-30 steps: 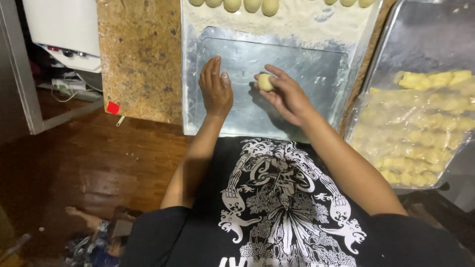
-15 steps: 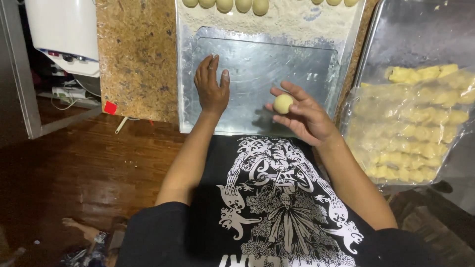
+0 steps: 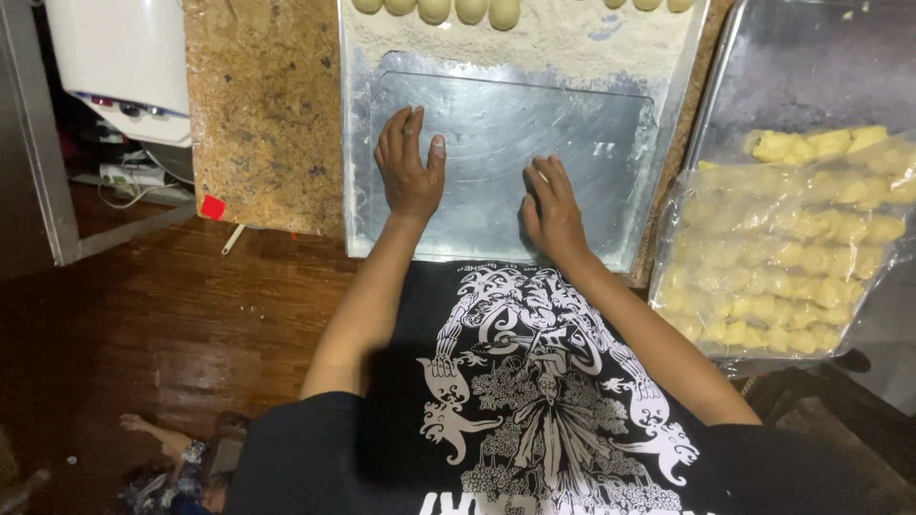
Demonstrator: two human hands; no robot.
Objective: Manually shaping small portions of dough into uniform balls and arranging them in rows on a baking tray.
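Metal tray (image 3: 611, 124), centre frame: right hand (image 3: 551, 212) has come down flat, palm pressing where the dough ball was held half a second ago; ball now hidden beneath. Left hand (image 3: 408, 168) stays flat, grip empty. Rolling looks underway.

Speckled brown board (image 3: 262, 114) under a floured metal tray (image 3: 506, 124) and a second tray (image 3: 811, 67), side by side.

1 head cam only, worn by the person, looking steeply down over chest & forearms at the metal tray (image 3: 363, 143), close range. Tray's far edge is cut off at top; floor fills the lower left.
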